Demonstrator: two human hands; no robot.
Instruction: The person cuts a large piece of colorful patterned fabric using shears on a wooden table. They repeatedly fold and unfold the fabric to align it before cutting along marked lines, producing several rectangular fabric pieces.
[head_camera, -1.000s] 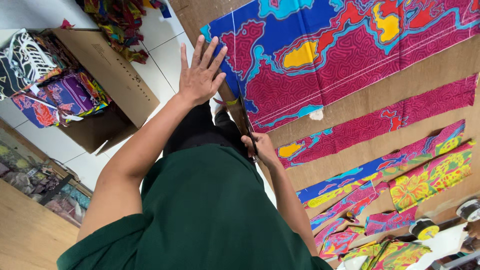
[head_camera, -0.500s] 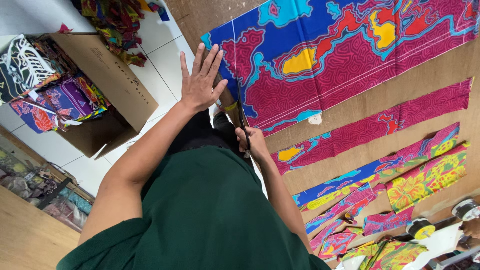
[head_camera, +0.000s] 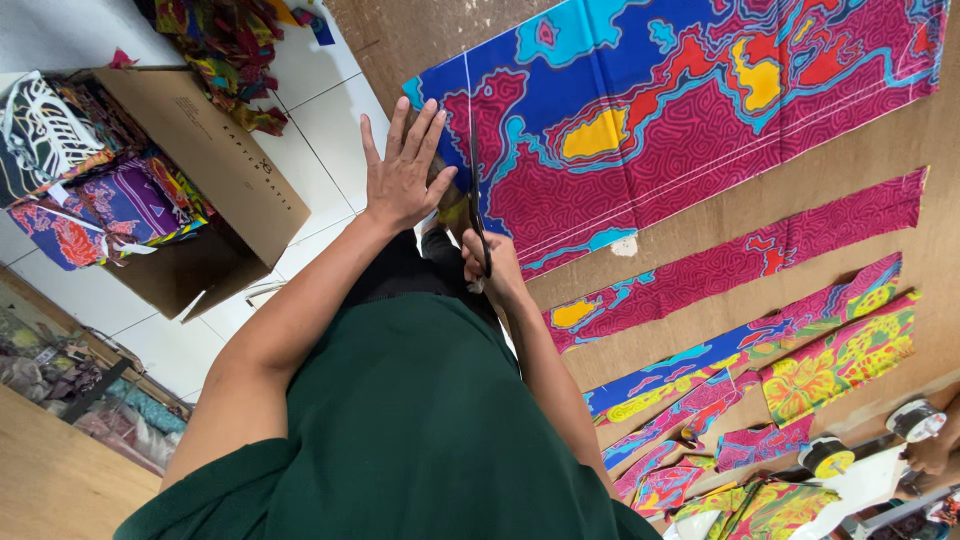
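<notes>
Left hand (head_camera: 402, 172) lies flat, fingers spread, pinning the near edge of the patterned cloth (head_camera: 680, 120) on the wooden table (head_camera: 940, 130); right hand (head_camera: 492, 268) grips scissors (head_camera: 478, 205) cutting in; cloth looks thin, limp, light, likely to shift; best held beside the cut.

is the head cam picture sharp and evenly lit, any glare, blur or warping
Head view: soft even light, no hard shadows or glare on the patterned cloth; left hand and right hand with the scissors look sharp; the picture is tilted, and the cardboard box at the edge looks stretched by the wide lens; the green shirt close up is slightly soft.
</notes>
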